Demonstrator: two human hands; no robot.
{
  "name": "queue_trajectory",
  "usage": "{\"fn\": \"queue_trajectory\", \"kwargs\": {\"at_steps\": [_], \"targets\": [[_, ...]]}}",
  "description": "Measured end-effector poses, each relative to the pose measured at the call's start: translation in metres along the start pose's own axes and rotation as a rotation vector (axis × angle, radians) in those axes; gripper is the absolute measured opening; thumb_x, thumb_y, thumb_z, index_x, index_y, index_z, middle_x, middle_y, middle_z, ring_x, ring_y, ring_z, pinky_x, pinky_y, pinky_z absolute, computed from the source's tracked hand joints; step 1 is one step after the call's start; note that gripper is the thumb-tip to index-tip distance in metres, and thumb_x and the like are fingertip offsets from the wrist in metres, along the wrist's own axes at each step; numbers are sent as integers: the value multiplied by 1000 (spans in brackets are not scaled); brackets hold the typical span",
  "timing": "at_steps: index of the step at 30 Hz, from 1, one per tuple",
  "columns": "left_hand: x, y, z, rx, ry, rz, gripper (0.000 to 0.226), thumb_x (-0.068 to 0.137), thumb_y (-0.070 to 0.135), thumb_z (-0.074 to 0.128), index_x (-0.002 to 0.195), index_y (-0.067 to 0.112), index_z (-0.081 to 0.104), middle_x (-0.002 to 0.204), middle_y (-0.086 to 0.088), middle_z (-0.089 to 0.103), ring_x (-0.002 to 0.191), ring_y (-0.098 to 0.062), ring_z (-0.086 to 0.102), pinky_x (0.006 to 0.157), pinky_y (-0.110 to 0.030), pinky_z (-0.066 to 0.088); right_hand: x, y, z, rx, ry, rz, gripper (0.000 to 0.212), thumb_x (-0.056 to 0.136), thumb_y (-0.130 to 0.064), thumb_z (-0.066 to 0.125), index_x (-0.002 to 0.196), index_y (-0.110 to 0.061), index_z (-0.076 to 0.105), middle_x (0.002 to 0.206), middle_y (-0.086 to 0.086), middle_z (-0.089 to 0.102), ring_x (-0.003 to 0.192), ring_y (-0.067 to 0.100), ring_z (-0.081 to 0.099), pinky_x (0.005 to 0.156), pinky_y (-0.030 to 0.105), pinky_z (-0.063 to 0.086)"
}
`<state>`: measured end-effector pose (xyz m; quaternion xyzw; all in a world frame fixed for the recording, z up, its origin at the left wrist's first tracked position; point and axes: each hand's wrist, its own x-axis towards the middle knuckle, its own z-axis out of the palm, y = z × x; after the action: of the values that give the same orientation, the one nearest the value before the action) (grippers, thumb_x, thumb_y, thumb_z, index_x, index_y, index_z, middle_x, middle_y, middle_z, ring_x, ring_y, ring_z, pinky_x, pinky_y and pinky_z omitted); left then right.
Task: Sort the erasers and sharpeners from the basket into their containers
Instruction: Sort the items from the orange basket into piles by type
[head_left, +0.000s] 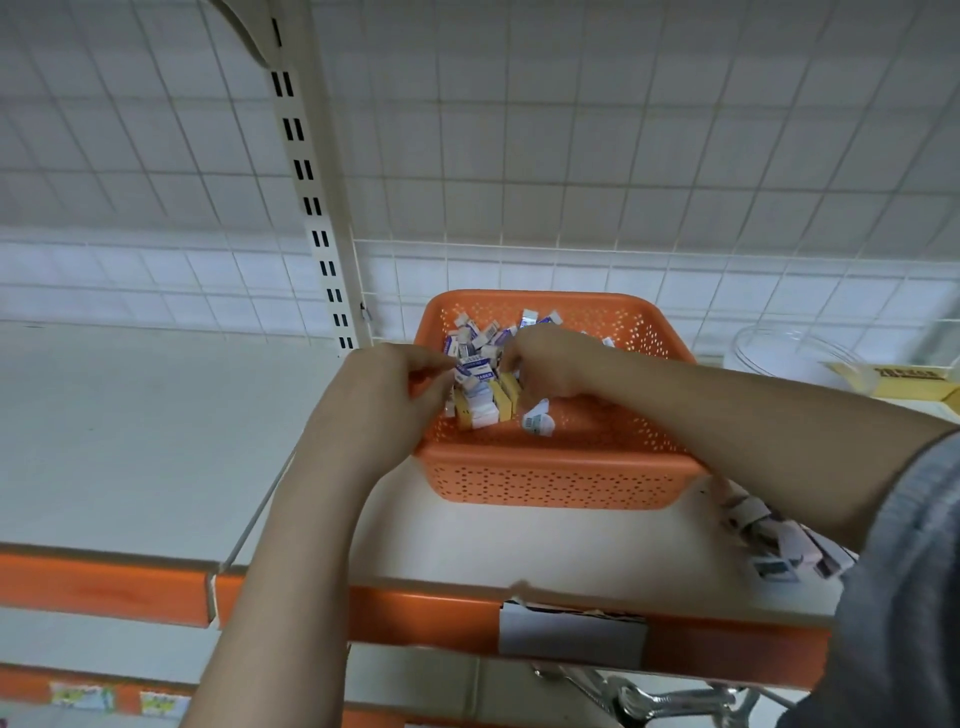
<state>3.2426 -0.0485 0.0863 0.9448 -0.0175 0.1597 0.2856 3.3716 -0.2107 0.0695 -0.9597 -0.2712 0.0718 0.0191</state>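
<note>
Left hand (395, 395) pinches an eraser (470, 370) at the orange basket (561, 478); right hand (550, 364) digs in, grip can't tell. Lift one pc, w/o dragging neighbours.

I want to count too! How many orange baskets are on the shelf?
1. The orange basket sits on the shelf, and the left hand and right hand reach into it. None seems hidden.

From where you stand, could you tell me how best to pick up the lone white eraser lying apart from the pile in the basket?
Pinch the lone white eraser across its short sides from above: it lies flat on the basket floor, clear of the pile.
</note>
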Motion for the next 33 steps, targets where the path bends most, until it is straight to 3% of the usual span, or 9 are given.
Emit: {"fn": "queue_trajectory", "kwargs": {"at_steps": [3, 6, 10, 13, 16, 19, 23, 29, 33], "targets": [[11, 1, -1, 62, -61, 17, 25, 92, 26, 55, 114, 24, 67, 110, 4, 68, 97, -10, 59, 80, -22, 42, -25, 2, -28, 130, 78, 100, 50, 68, -22, 83, 113, -17, 62, 92, -5, 56, 88, 18, 56, 70, 26, 42], [30, 7, 3, 174, -144, 87, 26, 93, 24, 53, 115, 22, 67, 112, 1, 68, 98, -15, 61, 83, -27, 47, -65, 12, -44, 291, 207, 198, 42, 69, -22, 82, 106, -17, 62, 97, -5, 61, 87, 13, 58, 71, 27, 46], [62, 18, 23, 292, -339, 182, 23, 92, 24, 54, 109, 21, 70, 104, 4, 69, 84, -10, 61, 79, -27, 48, -126, 16, -31, 864, 468, 348, 36, 75, -17, 77, 105, -17, 57, 87, 1, 69, 75, 13, 67, 66, 21, 52], [84, 31, 45, 469, -472, 327, 29, 89, 24, 60, 118, 20, 65, 116, 2, 64, 103, -15, 59, 91, -32, 47, -157, 13, -13, 1484, 581, 373, 33, 81, 0, 68, 112, -9, 58, 91, 16, 72, 78, 22, 72, 70, 22, 58], [100, 45, 64, 610, -573, 507, 45, 84, 16, 67, 127, 20, 57, 128, 1, 58, 116, -18, 53, 95, -36, 46, -175, 14, -6, 1855, 665, 339, 30, 81, 9, 60, 108, -5, 58, 84, 18, 72, 79, 21, 72, 73, 25, 57], [108, 51, 81, 739, -693, 600, 52, 78, 15, 73, 127, 23, 57, 126, 2, 58, 113, -18, 54, 90, -35, 48, -188, 15, -5, 1915, 703, 314, 31, 82, 6, 59, 111, -5, 58, 84, 17, 73, 82, 21, 72, 74, 24, 57], [110, 47, 94, 806, -739, 640, 55, 76, 12, 73, 126, 26, 57, 123, 1, 56, 108, -19, 54, 84, -35, 49, -198, 14, 3, 1842, 693, 337, 29, 81, 0, 61, 108, -10, 58, 86, 16, 73, 83, 18, 72, 77, 24, 56], [111, 45, 95, 742, -761, 632, 51, 78, 14, 72, 127, 23, 57, 124, -1, 56, 109, -18, 54, 81, -28, 45, -200, 15, 9, 1792, 693, 283, 27, 86, 2, 57, 108, -13, 60, 87, 15, 73, 83, 15, 71, 79, 23, 56], [108, 54, 81, 635, -710, 602, 44, 81, 27, 71, 123, 22, 60, 103, 5, 63, 89, -14, 57, 78, -30, 49, -204, 15, 11, 1687, 712, 252, 28, 87, 2, 56, 108, -15, 63, 86, 12, 73, 85, 13, 70, 77, 20, 56]]}}
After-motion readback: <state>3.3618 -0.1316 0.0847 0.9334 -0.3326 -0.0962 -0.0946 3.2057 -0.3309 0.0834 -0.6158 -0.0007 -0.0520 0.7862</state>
